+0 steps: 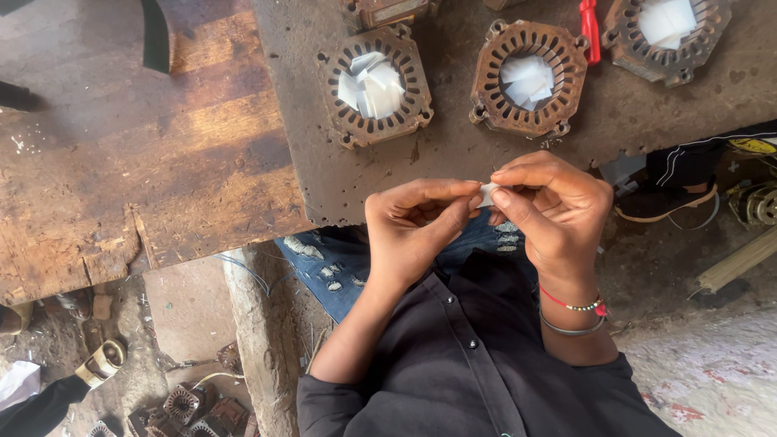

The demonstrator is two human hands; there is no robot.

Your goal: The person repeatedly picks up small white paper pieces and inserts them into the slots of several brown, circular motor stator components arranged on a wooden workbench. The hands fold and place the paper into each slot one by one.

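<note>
My left hand (417, 222) and my right hand (554, 206) meet over my lap, just off the near edge of a grey metal plate (453, 154). Between their fingertips they pinch a small white paper slip (486, 194). On the plate beyond them lie rusty motor stators with white paper pieces in their bores: one (374, 85) ahead of my left hand, one (529, 78) ahead of my right, a third (668, 32) at the far right. My right wrist wears a red thread and a metal bangle.
The metal plate lies on a worn wooden workbench (121, 154). A red tool handle (590, 28) lies between two stators. More stators (190, 409) sit on the ground at the lower left. A sandal (664, 198) and a motor part (757, 202) lie at right.
</note>
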